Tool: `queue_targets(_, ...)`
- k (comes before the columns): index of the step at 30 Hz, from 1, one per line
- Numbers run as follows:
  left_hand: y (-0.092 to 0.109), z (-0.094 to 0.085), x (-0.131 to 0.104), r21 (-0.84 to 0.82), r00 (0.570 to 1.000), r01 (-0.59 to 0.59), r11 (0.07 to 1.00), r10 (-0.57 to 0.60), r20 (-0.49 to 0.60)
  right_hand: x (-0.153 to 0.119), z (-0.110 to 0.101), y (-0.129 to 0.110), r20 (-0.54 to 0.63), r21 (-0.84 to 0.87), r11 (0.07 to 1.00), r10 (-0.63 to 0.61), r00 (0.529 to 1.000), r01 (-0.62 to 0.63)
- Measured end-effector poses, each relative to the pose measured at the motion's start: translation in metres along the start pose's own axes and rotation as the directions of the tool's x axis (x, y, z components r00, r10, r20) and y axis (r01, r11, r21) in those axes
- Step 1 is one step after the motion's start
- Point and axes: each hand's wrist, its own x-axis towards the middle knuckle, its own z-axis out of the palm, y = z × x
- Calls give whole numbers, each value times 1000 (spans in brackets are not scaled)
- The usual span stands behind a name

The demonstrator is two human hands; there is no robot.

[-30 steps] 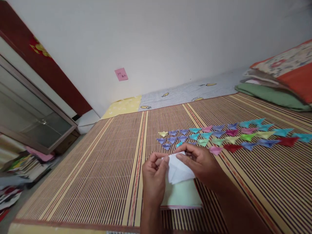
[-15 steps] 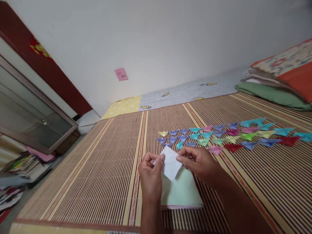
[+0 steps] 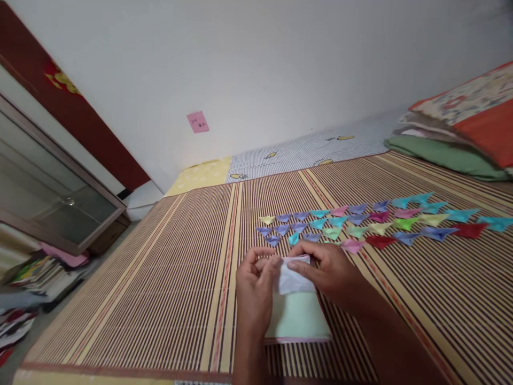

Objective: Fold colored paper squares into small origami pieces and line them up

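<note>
A small folded sheet of white-lilac paper [image 3: 295, 279] is pinched between my two hands. My left hand [image 3: 258, 283] grips its left edge, thumb toward me and fingers curled behind. At the paper's upper right, my right hand [image 3: 326, 267] closes thumb and fingers on it. Right below lies a stack of pale green paper [image 3: 298, 318] with pinkish edges, partly covered by the held sheet and my hands. Beyond my fingers several small folded paper shapes [image 3: 380, 241] in blue, teal, pink, red, green and yellow lie in rows.
The striped bamboo mat [image 3: 160, 289] covers the bed. Stacked pillows [image 3: 476, 123] stand at the back right against the wall. A pink note [image 3: 197, 122] is stuck on the wall. At the left are a glass-fronted cabinet door [image 3: 52, 176] and piled books [image 3: 36, 278].
The white paper has turned from a diamond with its point down to a squarer shape with a level upper edge. Both hands have drawn closer together.
</note>
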Motion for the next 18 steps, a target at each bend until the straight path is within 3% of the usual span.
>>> queue_targets(4,-2,0,5,-183,998,17,983,-4,69,6,8,10,-256,396,918,128,958,-17)
queue_targets(8,-1,11,4,-137,989,82,987,-64,133,9,20,11,-305,552,833,156,939,41)
queue_targets(11,0,16,2,-148,996,82,986,-76,47,8,23,12,-251,564,826,143,957,25)
queue_targets(15,1,12,3,-256,992,47,966,-74,-98,9,16,23,-182,417,908,53,982,28)
queue_targets(18,2,9,5,-349,992,37,936,-78,-104,10,10,30,-120,314,949,3,993,35)
